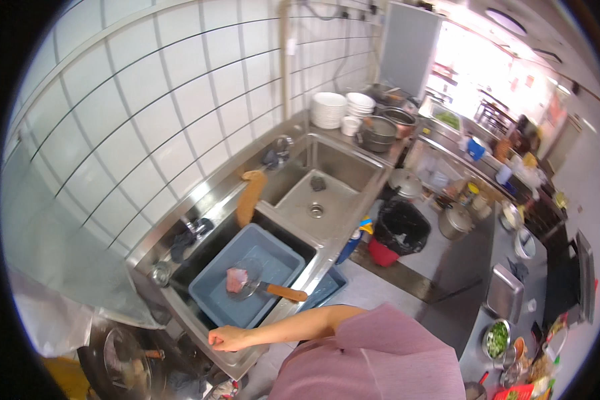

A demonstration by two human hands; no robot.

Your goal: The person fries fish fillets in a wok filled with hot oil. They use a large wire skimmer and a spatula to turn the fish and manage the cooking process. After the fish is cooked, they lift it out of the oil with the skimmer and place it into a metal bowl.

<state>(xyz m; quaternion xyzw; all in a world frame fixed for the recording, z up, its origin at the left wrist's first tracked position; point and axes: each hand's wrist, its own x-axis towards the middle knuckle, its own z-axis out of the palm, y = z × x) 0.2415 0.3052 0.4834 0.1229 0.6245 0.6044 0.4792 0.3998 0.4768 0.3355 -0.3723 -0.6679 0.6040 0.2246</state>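
My right hand [228,339] is over the front corner of the steel sink counter [250,361], its fingers curled with nothing visible in them. Whether it touches the metal I cannot tell. My left hand is out of view. Just beyond my right hand, a grey-blue plastic tub [275,250] sits tilted in the near sink basin. Across the tub lies a round mesh skimmer [252,267], its wooden handle [287,292] over the tub's rim. On the mesh rests a pinkish piece of raw meat [237,280].
A second basin [330,192] holds a dark scrubber [318,183]. A brown cloth-like piece [252,197] hangs near the divider. Stacked white bowls [328,110] and pots [377,134] stand behind. At lower left is a wok [125,360]; a black-lined bin [402,225] stands right.
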